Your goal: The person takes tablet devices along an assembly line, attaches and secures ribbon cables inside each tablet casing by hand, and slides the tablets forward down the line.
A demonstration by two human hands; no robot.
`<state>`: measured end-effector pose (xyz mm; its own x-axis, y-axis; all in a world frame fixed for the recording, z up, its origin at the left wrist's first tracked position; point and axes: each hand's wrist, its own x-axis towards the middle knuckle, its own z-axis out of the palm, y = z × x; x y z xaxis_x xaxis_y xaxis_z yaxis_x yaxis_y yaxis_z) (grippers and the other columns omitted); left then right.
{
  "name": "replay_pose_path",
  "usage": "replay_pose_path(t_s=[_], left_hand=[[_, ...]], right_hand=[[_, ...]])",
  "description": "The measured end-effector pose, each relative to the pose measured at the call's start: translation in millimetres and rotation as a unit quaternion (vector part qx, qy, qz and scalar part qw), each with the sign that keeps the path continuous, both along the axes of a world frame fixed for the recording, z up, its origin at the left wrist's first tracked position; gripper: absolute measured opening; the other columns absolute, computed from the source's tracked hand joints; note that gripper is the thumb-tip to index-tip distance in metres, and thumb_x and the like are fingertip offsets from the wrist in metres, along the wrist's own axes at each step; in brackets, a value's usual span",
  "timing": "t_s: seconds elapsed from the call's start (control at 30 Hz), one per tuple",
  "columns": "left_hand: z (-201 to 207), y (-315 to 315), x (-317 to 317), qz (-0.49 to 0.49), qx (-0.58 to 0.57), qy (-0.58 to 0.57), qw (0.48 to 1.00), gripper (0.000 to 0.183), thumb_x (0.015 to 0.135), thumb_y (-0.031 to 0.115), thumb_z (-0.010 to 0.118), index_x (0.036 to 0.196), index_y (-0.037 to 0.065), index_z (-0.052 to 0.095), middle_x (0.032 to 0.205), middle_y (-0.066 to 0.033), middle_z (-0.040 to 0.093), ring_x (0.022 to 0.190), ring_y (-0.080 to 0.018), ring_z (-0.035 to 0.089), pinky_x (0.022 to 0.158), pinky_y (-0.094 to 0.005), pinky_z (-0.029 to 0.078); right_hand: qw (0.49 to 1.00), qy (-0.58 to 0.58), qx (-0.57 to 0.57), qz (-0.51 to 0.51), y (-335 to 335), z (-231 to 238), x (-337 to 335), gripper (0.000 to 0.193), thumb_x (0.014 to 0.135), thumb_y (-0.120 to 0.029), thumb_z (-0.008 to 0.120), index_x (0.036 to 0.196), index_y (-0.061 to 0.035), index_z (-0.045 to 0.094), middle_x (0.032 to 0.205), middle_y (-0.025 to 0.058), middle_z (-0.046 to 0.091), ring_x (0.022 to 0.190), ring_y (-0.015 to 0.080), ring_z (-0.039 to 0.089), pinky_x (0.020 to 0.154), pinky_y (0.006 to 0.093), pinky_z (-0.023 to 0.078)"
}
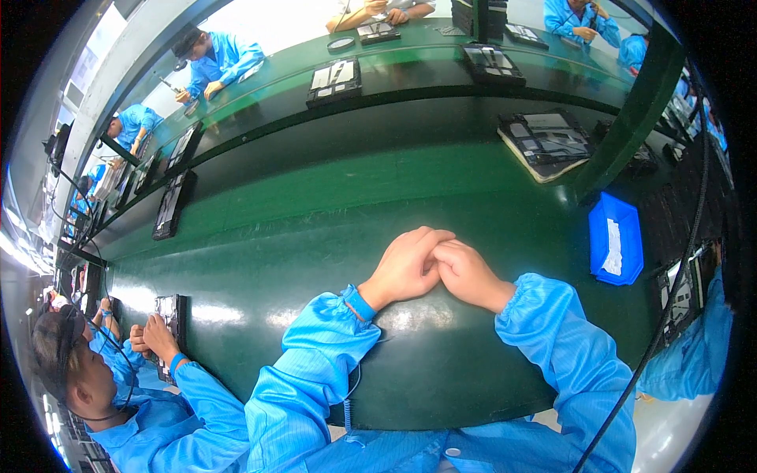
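Note:
On the green tabletop (260, 260) my left hand (402, 264) and my right hand (469, 276) rest together, fingers folded against each other in front of me. Both are closed, and no object shows between them; some fingertips are hidden where the hands overlap. A blue wrist strap (359, 303) circles my left wrist, and a coiled blue cord (347, 414) hangs by the table's front edge. To the right of my right hand stands a blue plastic bin (616, 213) with a white paper slip (613, 246) inside.
At the back right lies a black tray (546, 134) of device parts, beside a green post (631, 118). More trays (335, 80) line the raised shelf. A seated co-worker (158, 410) handles a dark tray (180, 315) at left. A black cable (670, 296) hangs along the right.

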<state>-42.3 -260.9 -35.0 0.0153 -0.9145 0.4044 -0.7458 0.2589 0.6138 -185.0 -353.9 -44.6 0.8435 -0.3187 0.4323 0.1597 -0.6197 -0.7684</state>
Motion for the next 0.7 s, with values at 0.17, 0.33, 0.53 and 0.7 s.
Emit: replay_pose_path(t_s=[0.17, 0.33, 0.53, 0.7], left_hand=[[0.0, 1.3, 0.7, -0.002, 0.000, 0.000, 1.000, 0.045, 0.073, 0.009, 0.065, 0.118, 0.007, 0.060, 0.097, -0.0138, 0.062, 0.092, -0.0358, 0.060, 0.079, -0.0443, 0.047], [-0.5, 3.7, 2.4, -0.002, 0.014, -0.005, 1.000, 0.046, 0.073, 0.012, 0.065, 0.119, 0.004, 0.060, 0.102, -0.0173, 0.064, 0.094, -0.0364, 0.062, 0.081, -0.0424, 0.049], [-0.5, 1.3, 1.5, -0.002, -0.006, 0.042, 0.999, 0.048, 0.074, 0.006, 0.063, 0.121, 0.004, 0.058, 0.096, -0.0151, 0.063, 0.084, -0.0334, 0.061, 0.076, -0.0413, 0.050], [3.1, 8.2, 10.2, 0.014, 0.031, 0.052, 0.998, 0.043, 0.078, 0.004, 0.060, 0.121, 0.005, 0.059, 0.094, -0.0108, 0.061, 0.072, -0.0237, 0.058, 0.067, -0.0348, 0.049]], right_hand=[[1.000, 0.001, -0.005, -0.003, 1.5, 0.0, 0.1, 0.015, 0.080, 0.005, 0.050, 0.088, 0.0003, 0.062, 0.089, 0.0173, 0.065, 0.087, 0.0346, 0.063, 0.077, 0.0409, 0.049], [1.000, 0.003, -0.001, -0.001, 2.4, -1.3, 0.7, 0.015, 0.081, 0.004, 0.050, 0.089, -0.0001, 0.062, 0.089, 0.0171, 0.065, 0.088, 0.0350, 0.062, 0.077, 0.0412, 0.049], [0.999, -0.017, 0.036, -0.009, -11.2, 9.9, 1.1, 0.019, 0.083, 0.005, 0.051, 0.088, 0.0012, 0.068, 0.085, 0.0152, 0.069, 0.078, 0.0250, 0.069, 0.070, 0.0342, 0.054], [0.991, -0.035, 0.049, -0.117, -98.4, 34.8, 39.3, 0.025, 0.086, 0.006, 0.047, 0.097, -0.0011, 0.069, 0.087, 0.0108, 0.069, 0.083, 0.0202, 0.067, 0.077, 0.0320, 0.054]])
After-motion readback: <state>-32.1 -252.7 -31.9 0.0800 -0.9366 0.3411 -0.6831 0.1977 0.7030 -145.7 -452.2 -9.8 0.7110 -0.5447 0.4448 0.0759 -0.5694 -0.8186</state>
